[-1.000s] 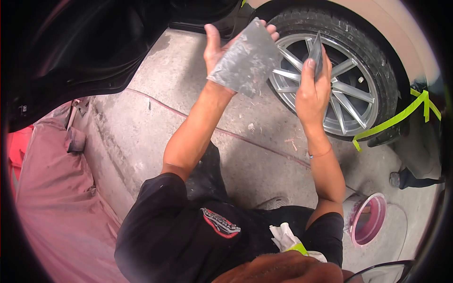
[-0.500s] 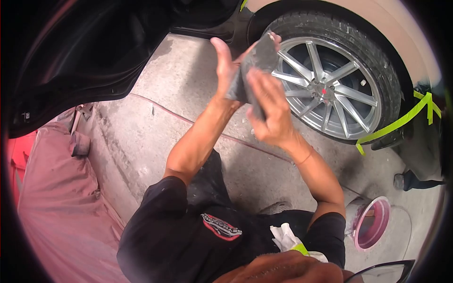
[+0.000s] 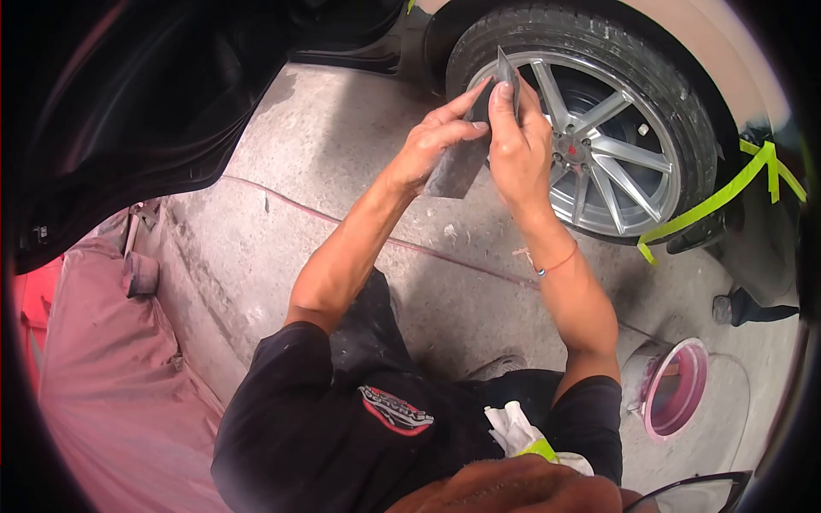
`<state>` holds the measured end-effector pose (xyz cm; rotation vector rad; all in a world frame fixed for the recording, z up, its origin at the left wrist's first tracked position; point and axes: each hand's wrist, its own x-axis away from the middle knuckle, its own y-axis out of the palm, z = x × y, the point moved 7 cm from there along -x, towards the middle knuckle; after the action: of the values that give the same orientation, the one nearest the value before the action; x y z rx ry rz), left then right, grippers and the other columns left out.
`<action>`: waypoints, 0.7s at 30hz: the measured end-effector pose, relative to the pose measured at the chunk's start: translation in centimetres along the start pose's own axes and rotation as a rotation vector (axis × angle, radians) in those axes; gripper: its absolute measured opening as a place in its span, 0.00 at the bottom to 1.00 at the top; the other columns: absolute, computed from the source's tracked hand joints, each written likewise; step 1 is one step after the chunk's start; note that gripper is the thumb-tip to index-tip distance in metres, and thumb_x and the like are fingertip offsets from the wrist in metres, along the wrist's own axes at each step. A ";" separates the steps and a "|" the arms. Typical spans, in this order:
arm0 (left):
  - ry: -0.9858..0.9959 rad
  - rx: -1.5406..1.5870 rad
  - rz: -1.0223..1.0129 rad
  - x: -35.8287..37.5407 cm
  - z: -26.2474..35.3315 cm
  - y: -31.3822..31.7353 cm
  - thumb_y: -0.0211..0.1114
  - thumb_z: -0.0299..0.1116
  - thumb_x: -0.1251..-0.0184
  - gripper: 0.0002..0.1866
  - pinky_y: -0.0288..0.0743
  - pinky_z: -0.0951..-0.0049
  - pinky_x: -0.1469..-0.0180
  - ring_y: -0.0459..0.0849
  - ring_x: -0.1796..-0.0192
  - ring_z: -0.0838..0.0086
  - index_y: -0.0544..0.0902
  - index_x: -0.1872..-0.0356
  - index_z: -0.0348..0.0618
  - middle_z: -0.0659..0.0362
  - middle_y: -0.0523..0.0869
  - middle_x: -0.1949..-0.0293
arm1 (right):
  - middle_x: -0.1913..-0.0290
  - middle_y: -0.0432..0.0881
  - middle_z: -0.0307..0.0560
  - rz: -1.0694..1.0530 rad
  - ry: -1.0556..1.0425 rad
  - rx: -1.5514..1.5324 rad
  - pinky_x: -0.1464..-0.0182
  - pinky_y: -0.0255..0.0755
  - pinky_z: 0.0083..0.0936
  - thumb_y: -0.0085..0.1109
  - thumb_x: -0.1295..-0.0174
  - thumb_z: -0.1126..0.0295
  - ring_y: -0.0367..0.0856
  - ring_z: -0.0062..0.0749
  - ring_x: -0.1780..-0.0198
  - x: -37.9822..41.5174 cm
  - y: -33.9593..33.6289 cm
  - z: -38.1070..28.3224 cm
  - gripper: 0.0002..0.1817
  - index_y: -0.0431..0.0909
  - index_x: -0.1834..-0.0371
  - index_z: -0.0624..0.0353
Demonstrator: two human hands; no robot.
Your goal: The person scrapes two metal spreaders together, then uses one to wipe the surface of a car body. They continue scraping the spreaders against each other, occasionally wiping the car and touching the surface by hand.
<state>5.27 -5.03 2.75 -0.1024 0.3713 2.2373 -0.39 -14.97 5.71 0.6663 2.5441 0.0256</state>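
A dark grey sheet (image 3: 457,171), which looks like sandpaper, is held out in front of me, between both hands. My left hand (image 3: 436,141) grips it from the left, thumb across its face and index finger stretched up along it. On the right, my right hand (image 3: 523,141) is closed on the upper part, thumb pressed on top. The sheet's pointed upper corner sticks up above the fingers, in front of the car wheel (image 3: 571,150). Its lower end hangs below my left thumb.
A car with yellow-green tape (image 3: 710,208) stands at the upper right, an open black door (image 3: 154,94) at the upper left. A red hose (image 3: 428,250) crosses the floor. A pink-rimmed bucket (image 3: 676,389) lies right; a pink cover (image 3: 111,342) is left. Someone's shoe (image 3: 723,309) shows far right.
My right hand has turned from lying flat against the sheet to gripping it, thumb on top. My left fingers have closed in, and the sheet's angle has changed. The view has shifted slightly.
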 end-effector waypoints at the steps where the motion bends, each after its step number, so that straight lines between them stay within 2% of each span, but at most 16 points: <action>1: -0.001 -0.001 -0.008 -0.1 -0.2 0.2 0.58 0.31 0.32 0.33 0.64 0.78 0.34 0.75 0.37 0.77 0.63 0.26 0.38 0.55 0.72 0.31 | 0.37 0.73 0.68 0.008 -0.003 0.002 0.33 0.63 0.41 0.49 0.28 0.60 0.70 0.61 0.36 0.2 -0.1 0.2 0.27 0.70 0.36 0.73; 3: 0.016 0.046 0.085 0.0 0.2 -0.1 0.55 0.35 0.27 0.30 0.64 0.76 0.33 0.75 0.36 0.76 0.63 0.26 0.39 0.56 0.73 0.32 | 0.36 0.72 0.67 0.055 -0.273 0.258 0.33 0.63 0.42 0.55 0.33 0.62 0.70 0.61 0.36 1.4 0.0 -0.8 0.28 0.70 0.37 0.73; 4: 0.019 0.250 0.142 0.0 0.1 0.2 0.51 0.45 0.23 0.29 0.66 0.72 0.32 0.75 0.36 0.72 0.65 0.27 0.40 0.56 0.75 0.34 | 0.35 0.72 0.65 -0.024 -0.431 0.352 0.33 0.61 0.44 0.63 0.40 0.64 0.69 0.61 0.35 2.3 0.9 -1.3 0.32 0.70 0.36 0.72; 5: 0.010 0.532 0.048 -0.5 -0.1 0.4 0.45 0.56 0.22 0.33 0.68 0.65 0.32 0.74 0.35 0.68 0.67 0.29 0.40 0.55 0.73 0.33 | 0.34 0.72 0.60 -0.101 -0.523 0.446 0.33 0.61 0.44 0.68 0.49 0.66 0.68 0.58 0.35 3.4 1.6 -1.5 0.36 0.71 0.35 0.67; 7: 0.097 0.501 0.123 -0.3 1.2 0.0 0.40 0.63 0.24 0.38 0.69 0.61 0.32 0.74 0.35 0.63 0.65 0.29 0.40 0.52 0.73 0.33 | 0.33 0.71 0.54 -0.218 -0.567 0.463 0.34 0.61 0.43 0.69 0.54 0.66 0.69 0.53 0.36 4.6 2.4 -1.6 0.38 0.72 0.35 0.63; 8: 0.102 0.583 0.140 -0.2 1.5 0.3 0.38 0.65 0.25 0.41 0.68 0.59 0.31 0.73 0.34 0.59 0.61 0.27 0.38 0.49 0.71 0.32 | 0.33 0.71 0.54 -0.209 -0.570 0.455 0.34 0.61 0.43 0.69 0.54 0.66 0.69 0.53 0.36 4.8 2.1 -1.9 0.38 0.72 0.35 0.63; 10: 0.119 0.589 0.091 0.0 2.0 0.3 0.38 0.65 0.25 0.42 0.68 0.58 0.31 0.73 0.34 0.59 0.60 0.27 0.38 0.49 0.71 0.32 | 0.32 0.71 0.51 -0.334 -0.607 0.488 0.35 0.61 0.42 0.70 0.57 0.67 0.69 0.49 0.36 5.3 2.6 -2.4 0.39 0.73 0.35 0.62; 11: 0.133 0.607 0.044 -0.1 2.3 0.4 0.39 0.65 0.25 0.42 0.68 0.58 0.31 0.73 0.34 0.58 0.58 0.26 0.38 0.48 0.70 0.32 | 0.32 0.71 0.51 -0.322 -0.608 0.484 0.35 0.61 0.42 0.70 0.57 0.67 0.69 0.49 0.36 5.2 2.5 -2.5 0.39 0.73 0.35 0.62; 12: 0.144 0.664 -0.037 -0.2 2.6 0.7 0.36 0.62 0.23 0.37 0.59 0.49 0.27 0.64 0.28 0.52 0.58 0.26 0.43 0.47 0.67 0.31 | 0.33 0.72 0.51 -0.328 -0.597 0.445 0.35 0.61 0.42 0.69 0.56 0.67 0.69 0.49 0.36 5.1 2.4 -2.4 0.38 0.73 0.36 0.62; 15: 0.169 0.508 0.030 -0.3 2.0 0.8 0.35 0.59 0.22 0.36 0.59 0.48 0.27 0.63 0.28 0.52 0.57 0.25 0.43 0.46 0.66 0.31 | 0.34 0.72 0.53 -0.281 -0.558 0.362 0.36 0.61 0.43 0.68 0.54 0.68 0.69 0.49 0.37 4.7 2.4 -2.4 0.36 0.73 0.36 0.64; 16: 0.183 0.533 -0.010 -0.3 2.3 0.9 0.34 0.57 0.21 0.35 0.58 0.47 0.26 0.63 0.27 0.52 0.55 0.24 0.42 0.45 0.64 0.29 | 0.35 0.72 0.55 -0.243 -0.526 0.315 0.36 0.61 0.43 0.66 0.52 0.68 0.69 0.50 0.37 4.6 2.4 -2.3 0.35 0.73 0.36 0.64; 19: 0.172 0.492 0.021 -0.2 2.9 1.5 0.35 0.55 0.20 0.34 0.56 0.48 0.25 0.62 0.26 0.52 0.55 0.24 0.41 0.44 0.62 0.28 | 0.36 0.72 0.58 -0.121 -0.463 0.225 0.36 0.61 0.43 0.63 0.47 0.68 0.70 0.53 0.38 4.8 2.9 -2.0 0.33 0.71 0.35 0.65; 20: 0.159 0.551 0.009 -0.2 2.8 1.5 0.38 0.53 0.20 0.33 0.65 0.58 0.29 0.66 0.29 0.58 0.55 0.25 0.39 0.48 0.67 0.30 | 0.36 0.72 0.58 -0.128 -0.461 0.225 0.36 0.61 0.43 0.63 0.47 0.68 0.70 0.53 0.38 4.8 3.2 -2.0 0.33 0.71 0.35 0.65; 21: 0.161 0.554 0.016 -0.1 2.7 1.3 0.38 0.53 0.20 0.33 0.65 0.58 0.29 0.66 0.29 0.58 0.55 0.25 0.39 0.48 0.67 0.30 | 0.37 0.72 0.60 -0.111 -0.454 0.249 0.36 0.61 0.43 0.62 0.46 0.68 0.70 0.55 0.38 4.9 3.4 -2.1 0.32 0.70 0.35 0.67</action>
<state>4.52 -5.11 5.61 0.0158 1.0641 2.0675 -3.49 -9.51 5.69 0.5468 2.1543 -0.4378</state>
